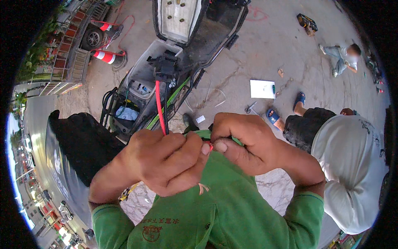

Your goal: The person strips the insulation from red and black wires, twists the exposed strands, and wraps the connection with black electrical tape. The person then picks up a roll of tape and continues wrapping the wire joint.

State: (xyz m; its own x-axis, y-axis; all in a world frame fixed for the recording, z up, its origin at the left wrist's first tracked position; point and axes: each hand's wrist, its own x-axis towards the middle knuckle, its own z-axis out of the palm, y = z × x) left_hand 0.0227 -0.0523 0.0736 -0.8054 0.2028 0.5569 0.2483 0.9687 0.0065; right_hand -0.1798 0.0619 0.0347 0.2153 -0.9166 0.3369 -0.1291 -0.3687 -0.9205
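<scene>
A thick red cable (159, 103) runs down from a black component (164, 66) at the open grey compartment (143, 68) of a scooter, with a black cable beside it. My left hand (163, 159) is closed around the red cable in front of my chest. Fingertips of my right hand (251, 143) pinch a small red end close to the left thumb. Whether that end belongs to the same cable is hidden by my fingers. The scooter's seat (178, 18) is tipped up, its pale underside showing.
Right of me a person in a white shirt (352, 162) sits or crouches. On the ground lie a white sheet (262, 89), scissors (251, 107) and a toolbox (306, 23). Traffic cones (105, 57) stand far left; a child (344, 58) is far right. A dark cover (83, 137) is at left.
</scene>
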